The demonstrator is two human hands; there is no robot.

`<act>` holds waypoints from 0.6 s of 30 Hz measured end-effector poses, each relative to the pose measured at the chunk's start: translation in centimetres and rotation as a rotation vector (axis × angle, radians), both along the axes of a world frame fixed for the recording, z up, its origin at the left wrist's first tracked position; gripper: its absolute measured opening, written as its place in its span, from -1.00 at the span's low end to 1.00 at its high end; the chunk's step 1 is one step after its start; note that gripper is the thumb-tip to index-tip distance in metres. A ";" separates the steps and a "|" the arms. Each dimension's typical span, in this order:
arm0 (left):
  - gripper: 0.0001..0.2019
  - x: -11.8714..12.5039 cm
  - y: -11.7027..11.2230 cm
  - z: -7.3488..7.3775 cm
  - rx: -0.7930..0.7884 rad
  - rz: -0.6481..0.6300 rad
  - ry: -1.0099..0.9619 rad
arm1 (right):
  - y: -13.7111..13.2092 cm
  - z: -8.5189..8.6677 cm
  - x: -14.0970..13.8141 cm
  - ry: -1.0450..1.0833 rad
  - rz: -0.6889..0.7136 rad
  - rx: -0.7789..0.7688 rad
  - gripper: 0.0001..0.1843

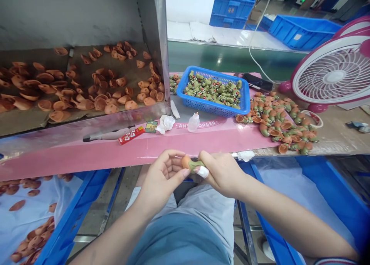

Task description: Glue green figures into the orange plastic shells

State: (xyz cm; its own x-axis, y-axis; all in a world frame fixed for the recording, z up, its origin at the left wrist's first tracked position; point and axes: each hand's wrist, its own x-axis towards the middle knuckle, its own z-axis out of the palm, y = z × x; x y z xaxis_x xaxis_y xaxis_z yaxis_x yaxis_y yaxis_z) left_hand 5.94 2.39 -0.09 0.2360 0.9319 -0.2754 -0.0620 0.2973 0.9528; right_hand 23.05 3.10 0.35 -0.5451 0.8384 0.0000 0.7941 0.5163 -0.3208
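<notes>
Above my lap, both hands meet at a small orange-and-green figurine (189, 163), held roughly sideways. My left hand (164, 176) has its thumb and curled fingertips closed about the rounded orange end. The green part is gripped by my right hand (222, 173), which has a white wrap on one finger and hides the far end of the piece. Beyond the hands, a small translucent squeeze bottle (193, 123) stands on the pink tabletop (219, 140). Left of it lies a crumpled white tissue (165, 124).
A blue basket (215, 109) holds many green pieces. Orange-and-green figurines (285, 122) lie right, beside a pink-white fan (332, 76). Orange cups (101, 99) fill a grey booth (86, 18) on the left. Blue bins (78, 207) flank my legs. A red packet (131, 135) lies near the booth.
</notes>
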 end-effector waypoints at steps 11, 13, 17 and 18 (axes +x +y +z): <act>-0.72 -0.1 -1.5 0.1 0.261 0.004 0.166 | -0.9 0.2 -0.2 0.005 0.040 0.335 -0.63; -0.65 -0.5 -2.1 -0.5 0.378 0.030 0.276 | -1.1 0.5 -0.2 0.021 0.076 0.419 -0.63; -0.54 -1.3 -2.8 -2.1 0.646 0.121 0.428 | -1.3 1.0 -0.3 0.123 0.113 0.452 -0.60; -0.52 -1.4 -2.8 -2.5 0.717 0.153 0.438 | -1.4 1.1 -0.4 0.163 0.106 0.432 -0.59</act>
State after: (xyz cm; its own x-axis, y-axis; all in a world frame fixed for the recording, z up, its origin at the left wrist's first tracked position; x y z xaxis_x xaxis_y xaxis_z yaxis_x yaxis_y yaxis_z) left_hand 4.50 -0.41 -2.59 0.1034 0.9287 0.3560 0.3656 -0.3683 0.8548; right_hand 22.64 1.72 1.42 -0.5916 0.6824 0.4294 0.6868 0.7055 -0.1748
